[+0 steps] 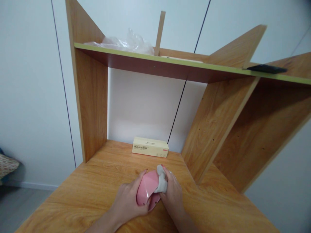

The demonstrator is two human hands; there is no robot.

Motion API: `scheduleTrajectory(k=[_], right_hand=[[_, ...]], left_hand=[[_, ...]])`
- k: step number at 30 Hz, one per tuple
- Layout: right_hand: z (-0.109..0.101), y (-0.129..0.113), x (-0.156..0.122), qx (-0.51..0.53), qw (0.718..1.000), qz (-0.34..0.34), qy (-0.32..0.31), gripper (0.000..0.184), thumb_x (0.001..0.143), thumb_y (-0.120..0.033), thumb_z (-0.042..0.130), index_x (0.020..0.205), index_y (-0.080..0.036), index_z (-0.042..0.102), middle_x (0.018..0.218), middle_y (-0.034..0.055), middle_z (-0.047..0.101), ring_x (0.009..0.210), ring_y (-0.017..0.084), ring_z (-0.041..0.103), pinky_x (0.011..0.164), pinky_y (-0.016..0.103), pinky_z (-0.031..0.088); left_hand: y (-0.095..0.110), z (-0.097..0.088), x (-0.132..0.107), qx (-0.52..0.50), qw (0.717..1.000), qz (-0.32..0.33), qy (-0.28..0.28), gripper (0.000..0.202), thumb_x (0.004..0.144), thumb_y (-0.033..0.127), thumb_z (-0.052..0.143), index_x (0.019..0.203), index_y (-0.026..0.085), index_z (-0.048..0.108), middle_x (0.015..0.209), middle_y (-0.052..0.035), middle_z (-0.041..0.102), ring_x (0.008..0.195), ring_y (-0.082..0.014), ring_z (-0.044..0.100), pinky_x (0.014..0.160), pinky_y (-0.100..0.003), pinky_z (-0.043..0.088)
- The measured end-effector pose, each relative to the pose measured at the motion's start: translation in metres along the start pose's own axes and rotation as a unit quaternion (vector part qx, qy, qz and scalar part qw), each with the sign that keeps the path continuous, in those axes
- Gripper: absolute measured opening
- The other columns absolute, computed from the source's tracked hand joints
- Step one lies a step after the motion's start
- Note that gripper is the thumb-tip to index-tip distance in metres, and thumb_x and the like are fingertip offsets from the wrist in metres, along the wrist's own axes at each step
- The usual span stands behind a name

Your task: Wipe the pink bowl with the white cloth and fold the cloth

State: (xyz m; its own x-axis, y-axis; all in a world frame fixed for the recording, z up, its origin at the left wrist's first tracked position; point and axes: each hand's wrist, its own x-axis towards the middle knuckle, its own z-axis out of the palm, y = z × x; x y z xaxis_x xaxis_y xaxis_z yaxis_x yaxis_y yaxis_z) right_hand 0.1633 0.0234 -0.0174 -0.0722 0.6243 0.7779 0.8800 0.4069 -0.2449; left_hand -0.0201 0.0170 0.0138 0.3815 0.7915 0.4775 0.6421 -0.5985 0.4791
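Observation:
My left hand (127,202) wraps round a pink faceted object (146,189) and holds it just above the wooden desk (85,194). Beside it, my right hand (173,194) is closed on a small grey-white cloth (162,181) and presses it against the pink object's upper right side. Both hands sit near the desk's front middle. The underside of the pink object is hidden by my fingers.
A long cream box with a red stripe (150,147) lies at the back of the desk against the wall. A shelf (170,61) overhead carries crumpled clear plastic (126,43) and a black flat item (266,68). Wooden side panels stand left and right.

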Motion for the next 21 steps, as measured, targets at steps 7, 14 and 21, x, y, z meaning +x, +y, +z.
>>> scheduleTrajectory(k=[7, 14, 21], right_hand=[[-0.003, -0.006, 0.000, 0.061, 0.996, 0.053, -0.034, 0.060, 0.066, -0.014, 0.045, 0.125, -0.018, 0.038, 0.113, 0.0092, 0.058, 0.095, 0.022, 0.058, 0.079, 0.032, 0.048], [-0.001, -0.009, 0.001, 0.131, 0.963, 0.229, -0.048, 0.061, 0.069, -0.021, 0.047, 0.129, -0.021, 0.034, 0.111, 0.0070, 0.059, 0.096, 0.022, 0.058, 0.077, 0.032, 0.048], [0.006, -0.006, 0.003, 0.204, 0.944, 0.258, -0.003, 0.060, 0.075, -0.027, 0.046, 0.132, -0.020, 0.028, 0.101, 0.0057, 0.063, 0.079, 0.018, 0.062, 0.067, 0.027, 0.050]], left_hand=[[-0.003, -0.002, -0.003, -0.007, 0.999, 0.047, -0.010, 0.077, 0.068, 0.044, 0.057, 0.134, 0.026, 0.022, 0.106, -0.0058, 0.063, 0.078, -0.0237, 0.064, 0.068, -0.032, 0.048], [-0.013, 0.000, 0.001, -0.076, 0.996, -0.043, -0.034, 0.090, 0.064, 0.057, 0.060, 0.135, 0.021, 0.019, 0.127, -0.0120, 0.046, 0.106, -0.0297, 0.051, 0.084, -0.040, 0.042], [-0.004, 0.003, -0.001, -0.133, 0.984, -0.099, -0.066, 0.090, 0.063, 0.049, 0.064, 0.135, 0.018, 0.019, 0.122, -0.0124, 0.051, 0.102, -0.0277, 0.054, 0.084, -0.038, 0.043]])
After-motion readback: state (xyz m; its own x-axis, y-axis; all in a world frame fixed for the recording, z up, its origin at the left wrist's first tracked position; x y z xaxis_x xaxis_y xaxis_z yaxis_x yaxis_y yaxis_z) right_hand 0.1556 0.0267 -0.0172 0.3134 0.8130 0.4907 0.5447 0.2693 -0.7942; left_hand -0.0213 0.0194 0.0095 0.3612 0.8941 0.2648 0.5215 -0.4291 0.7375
